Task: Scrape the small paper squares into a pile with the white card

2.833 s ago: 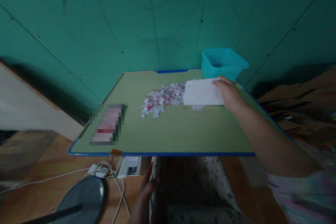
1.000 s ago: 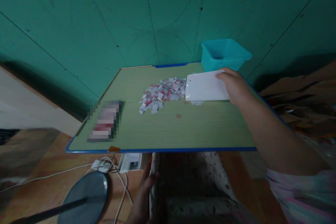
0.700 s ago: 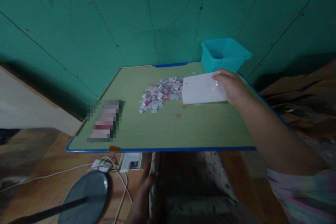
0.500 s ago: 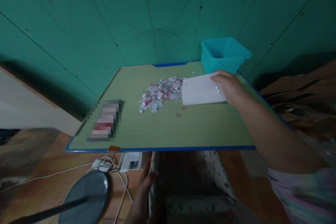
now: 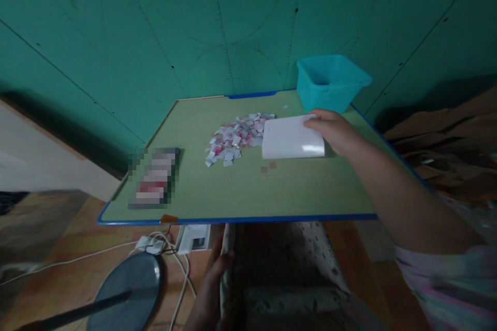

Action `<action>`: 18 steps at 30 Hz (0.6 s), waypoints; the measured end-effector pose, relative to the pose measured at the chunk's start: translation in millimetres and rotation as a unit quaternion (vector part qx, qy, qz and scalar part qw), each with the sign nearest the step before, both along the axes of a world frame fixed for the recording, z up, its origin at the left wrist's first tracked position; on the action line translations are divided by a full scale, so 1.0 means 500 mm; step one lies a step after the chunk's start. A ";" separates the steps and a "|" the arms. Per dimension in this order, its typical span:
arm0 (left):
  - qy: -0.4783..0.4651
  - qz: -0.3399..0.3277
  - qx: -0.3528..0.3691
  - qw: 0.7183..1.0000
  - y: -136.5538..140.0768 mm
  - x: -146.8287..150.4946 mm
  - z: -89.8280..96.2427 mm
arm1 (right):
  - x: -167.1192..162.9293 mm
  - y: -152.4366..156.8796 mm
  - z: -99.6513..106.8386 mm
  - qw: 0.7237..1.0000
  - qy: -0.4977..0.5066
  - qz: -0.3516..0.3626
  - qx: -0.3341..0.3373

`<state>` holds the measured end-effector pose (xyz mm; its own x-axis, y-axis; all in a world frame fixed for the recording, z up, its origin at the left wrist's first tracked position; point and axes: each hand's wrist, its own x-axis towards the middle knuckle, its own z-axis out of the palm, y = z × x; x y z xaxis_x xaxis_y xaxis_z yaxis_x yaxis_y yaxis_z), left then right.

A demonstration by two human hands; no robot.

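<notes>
Fingers of the left hand (image 5: 212,284) grip a pale edge (image 5: 230,237); ahead of them lie paper scraps (image 5: 236,137), then the white sheet (image 5: 291,137), pinched by the right hand (image 5: 334,132). If it flexes, scraps could slip underneath or scatter.

scraps (image 5: 227,144) partly hidden behind board (image 5: 292,137)

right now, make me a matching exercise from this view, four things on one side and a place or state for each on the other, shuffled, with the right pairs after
Things
1. paper scraps
2. right hand
3. teal bin
4. left hand

Places or states
A. lower in the picture than the near edge of the table
B. in a loose heap
C. at the table's far right corner
D. gripping the white sheet

Pairs: 1-B, 2-D, 3-C, 4-A
</notes>
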<state>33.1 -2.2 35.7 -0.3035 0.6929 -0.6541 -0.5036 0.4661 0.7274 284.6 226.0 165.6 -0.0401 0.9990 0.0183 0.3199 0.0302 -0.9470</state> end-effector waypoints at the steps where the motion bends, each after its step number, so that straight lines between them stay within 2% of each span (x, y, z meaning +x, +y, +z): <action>1: 0.004 0.004 -0.005 1.000 -0.001 0.003 0.007 | -0.001 -0.001 -0.001 1.000 -0.014 0.016 -0.002; 5: 0.011 0.007 -0.017 1.000 -0.002 0.010 0.022 | -0.004 -0.001 -0.001 0.998 -0.033 0.048 0.000; 8: -0.006 0.006 -0.007 1.000 -0.002 0.012 0.019 | -0.002 0.002 -0.006 0.997 -0.043 0.066 0.006; 11: -0.012 0.006 -0.007 1.000 0.003 0.003 0.002 | -0.001 0.003 -0.011 0.994 -0.067 0.086 0.018; 18: -0.023 -0.006 -0.125 0.992 0.020 -0.050 -0.050 | -0.017 -0.014 -0.008 0.983 -0.079 0.163 -0.003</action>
<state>8.0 7.7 10.8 -0.2617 0.5116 -0.8184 -0.5263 0.6351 0.5654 276.1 219.0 161.4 -0.3603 0.9326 -0.0198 0.4380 0.1504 -0.8863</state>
